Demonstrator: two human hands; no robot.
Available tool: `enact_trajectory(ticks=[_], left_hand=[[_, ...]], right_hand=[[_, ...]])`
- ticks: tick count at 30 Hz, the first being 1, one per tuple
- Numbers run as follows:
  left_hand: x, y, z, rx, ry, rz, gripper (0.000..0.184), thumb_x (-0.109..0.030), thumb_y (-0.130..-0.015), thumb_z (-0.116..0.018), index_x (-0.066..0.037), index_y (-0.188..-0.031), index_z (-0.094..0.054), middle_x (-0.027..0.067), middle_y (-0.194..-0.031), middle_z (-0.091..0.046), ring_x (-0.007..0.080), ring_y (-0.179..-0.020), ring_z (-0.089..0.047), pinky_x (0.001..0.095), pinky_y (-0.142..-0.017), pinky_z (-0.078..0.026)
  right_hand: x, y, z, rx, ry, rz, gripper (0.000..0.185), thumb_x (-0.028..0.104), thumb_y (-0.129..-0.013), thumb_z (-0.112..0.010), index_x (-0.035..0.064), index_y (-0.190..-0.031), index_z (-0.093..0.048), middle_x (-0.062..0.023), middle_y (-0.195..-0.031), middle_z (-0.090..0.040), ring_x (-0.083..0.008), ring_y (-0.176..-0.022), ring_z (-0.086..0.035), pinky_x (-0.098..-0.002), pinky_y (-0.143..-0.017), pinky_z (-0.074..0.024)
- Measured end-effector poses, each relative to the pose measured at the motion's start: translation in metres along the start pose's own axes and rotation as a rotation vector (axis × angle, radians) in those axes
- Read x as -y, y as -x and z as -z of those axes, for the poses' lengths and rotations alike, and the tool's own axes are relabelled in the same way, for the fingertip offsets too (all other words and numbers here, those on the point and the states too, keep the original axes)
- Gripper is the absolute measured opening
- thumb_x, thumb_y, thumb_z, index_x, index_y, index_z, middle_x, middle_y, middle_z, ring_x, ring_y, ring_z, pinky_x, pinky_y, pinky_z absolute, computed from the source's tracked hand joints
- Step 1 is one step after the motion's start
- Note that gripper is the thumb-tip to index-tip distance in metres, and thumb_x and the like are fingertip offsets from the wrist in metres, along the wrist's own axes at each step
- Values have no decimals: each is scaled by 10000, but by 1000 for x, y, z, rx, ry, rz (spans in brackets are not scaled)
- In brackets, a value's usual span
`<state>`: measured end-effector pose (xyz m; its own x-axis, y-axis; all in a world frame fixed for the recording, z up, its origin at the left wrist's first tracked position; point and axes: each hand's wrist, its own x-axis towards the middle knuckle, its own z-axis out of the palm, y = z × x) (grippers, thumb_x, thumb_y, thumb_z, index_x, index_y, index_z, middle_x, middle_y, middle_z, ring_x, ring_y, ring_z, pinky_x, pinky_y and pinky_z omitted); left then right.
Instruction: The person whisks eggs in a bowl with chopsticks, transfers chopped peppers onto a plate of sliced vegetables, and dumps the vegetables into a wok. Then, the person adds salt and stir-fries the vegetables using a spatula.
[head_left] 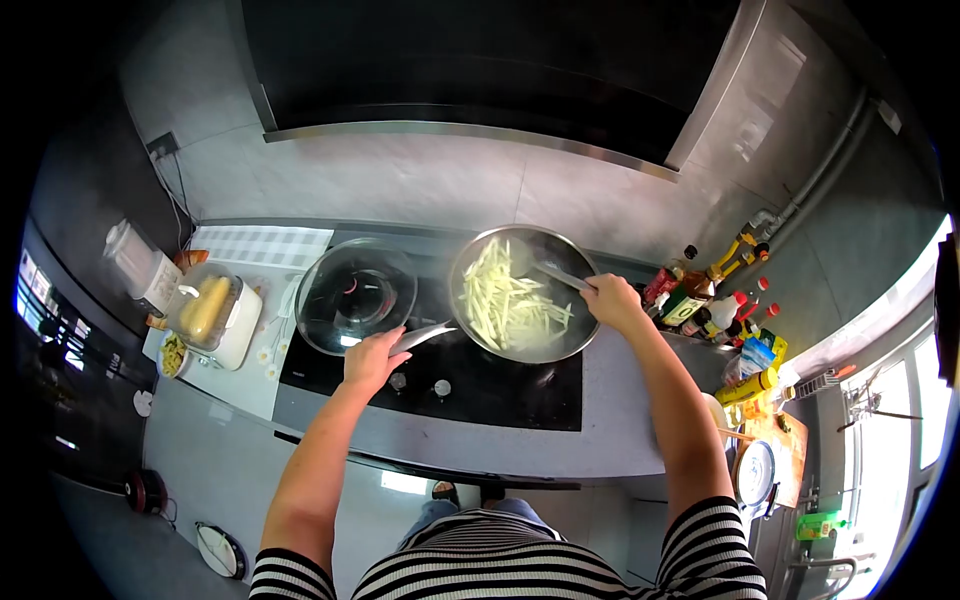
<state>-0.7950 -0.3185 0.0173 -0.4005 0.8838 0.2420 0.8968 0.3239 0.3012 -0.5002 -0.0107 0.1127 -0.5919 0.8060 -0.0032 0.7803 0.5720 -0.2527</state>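
The left hand is closed around the pale, smooth handle of a round, dark-bodied metal wok. The right hand has its fingers curled about the grey handle of a metal spatula, whose far end reaches into the wok among pale green-white vegetable strips. The strips lie heaped over the left and middle parts of the wok, with steam above them.

The wok sits on the right part of a black glass cooktop. Just beside it, to the left, a round transparent glass lid lies over the cooktop's left part. Farther left on the counter stand a white appliance with a clear cover, yellow food visible inside, and a bowl of yellow-green pieces. To the right of the wok, sauce bottles crowd near the wall, with a yellow bottle lying tilted nearer the person.
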Motion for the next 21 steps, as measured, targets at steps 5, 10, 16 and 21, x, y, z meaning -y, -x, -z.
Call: enact_trajectory(ticks=[5, 10, 16, 21], left_hand=[[-3, 0, 3, -9, -28, -1, 505, -353, -782, -732, -166, -1231, -596, 97, -918, -685, 293, -827, -665, 398, -693, -524], [-6, 0, 8, 55, -25, 35, 513, -352, -795, -721, -152, -1249, -587, 115, -950, -685, 307, -842, -662, 405, -711, -523], [-6, 3, 3, 34, -31, 11, 518, -354, -788, -727, -156, -1247, -590, 108, -898, -683, 299, -814, -665, 407, -693, -524], [-5, 3, 0, 6, -23, -2, 515, -350, -786, -730, -167, -1247, -590, 90, -886, -681, 280, -804, -667, 397, -680, -527]], right_hand=[[32, 10, 17, -8, 176, 295, 321, 231, -856, -594, 206, -1172, -641, -121, -992, -681, -318, -902, -666, -422, -766, -523], [39, 48, 31, 42, 488, 474, 554, 78, -797, -607, 234, -1322, -522, -77, -954, -630, -268, -804, -673, -371, -671, -529], [30, 117, 89, 6, 408, 424, 577, 7, -748, -596, 194, -1293, -565, -92, -933, -607, -280, -791, -659, -365, -672, -530], [22, 116, 58, 20, 276, 420, 542, -21, -727, -571, 168, -1235, -599, -113, -920, -621, -321, -835, -655, -402, -699, -532]])
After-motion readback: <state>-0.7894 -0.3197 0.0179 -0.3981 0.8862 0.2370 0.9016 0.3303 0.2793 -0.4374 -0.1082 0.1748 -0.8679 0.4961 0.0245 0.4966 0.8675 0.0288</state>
